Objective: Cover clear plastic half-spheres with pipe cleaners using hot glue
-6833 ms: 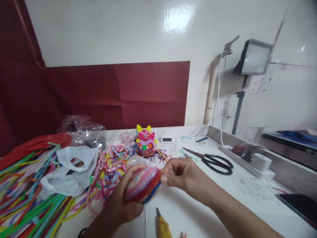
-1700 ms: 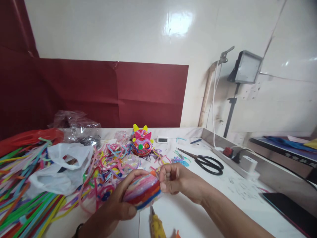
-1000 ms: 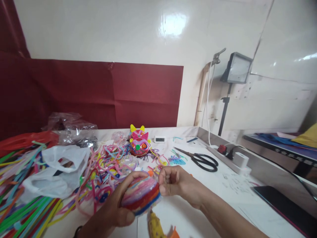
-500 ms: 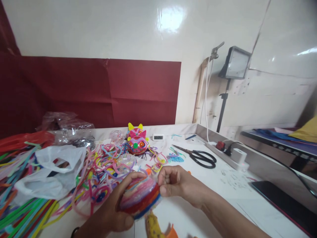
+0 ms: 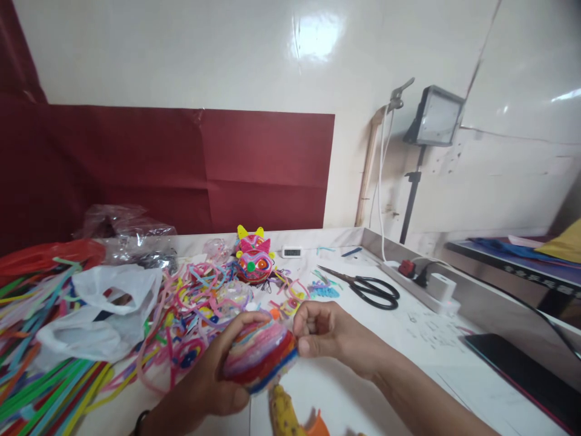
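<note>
One striped ball (image 5: 261, 356) is clasped in the left hand (image 5: 215, 378); the right hand (image 5: 324, 332) curls at its edge, grip too hidden to tell

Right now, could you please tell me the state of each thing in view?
Striped piece: held, tilted
Left hand: curled around it
Right hand: curled, at its right end
Scissors: closed, lying flat
Floodlight: looks unlit
Phone: screen dark
Timer: display on, digits unclear
Charger: plugged into power strip
</note>
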Tool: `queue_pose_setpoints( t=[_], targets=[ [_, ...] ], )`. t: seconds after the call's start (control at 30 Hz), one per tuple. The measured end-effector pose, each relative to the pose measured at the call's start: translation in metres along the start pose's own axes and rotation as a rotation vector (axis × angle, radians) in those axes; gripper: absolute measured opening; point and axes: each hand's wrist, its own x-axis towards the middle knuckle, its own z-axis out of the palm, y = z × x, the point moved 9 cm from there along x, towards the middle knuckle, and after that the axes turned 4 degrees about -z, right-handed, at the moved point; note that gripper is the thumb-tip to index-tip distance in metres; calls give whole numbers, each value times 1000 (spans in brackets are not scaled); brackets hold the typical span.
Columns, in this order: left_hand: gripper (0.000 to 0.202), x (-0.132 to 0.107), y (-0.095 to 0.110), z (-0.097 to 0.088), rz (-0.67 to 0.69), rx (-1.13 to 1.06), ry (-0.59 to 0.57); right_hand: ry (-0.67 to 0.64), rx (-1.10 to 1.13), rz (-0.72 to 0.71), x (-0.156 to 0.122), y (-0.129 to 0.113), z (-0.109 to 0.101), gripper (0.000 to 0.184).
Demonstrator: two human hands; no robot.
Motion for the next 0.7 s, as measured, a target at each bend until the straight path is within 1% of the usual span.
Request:
queue_pose_setpoints(
  t=[0.13,0.27,0.4,0.5,0.6,0.7],
  targets=[
    [76,0,6,3,20,23,-3,18,-86,-56,-1,-7,-2,43],
    [78,0,5,2,8,38,9,12,-177,-90,-2,-11,-3,43],
    [76,1,2,1,-4,46,19,5,-235,-102,-3,-12,-4,41],
    [75,2,4,-1,8,71,34,11,-279,-121,-3,-16,-3,39],
    [69,4,7,-2,19,67,53,55,-416,-217,-6,-30,-4,33],
    [63,6,8,-1,13,11,74,89,-633,-381,-14,-47,0,24]
  ],
)
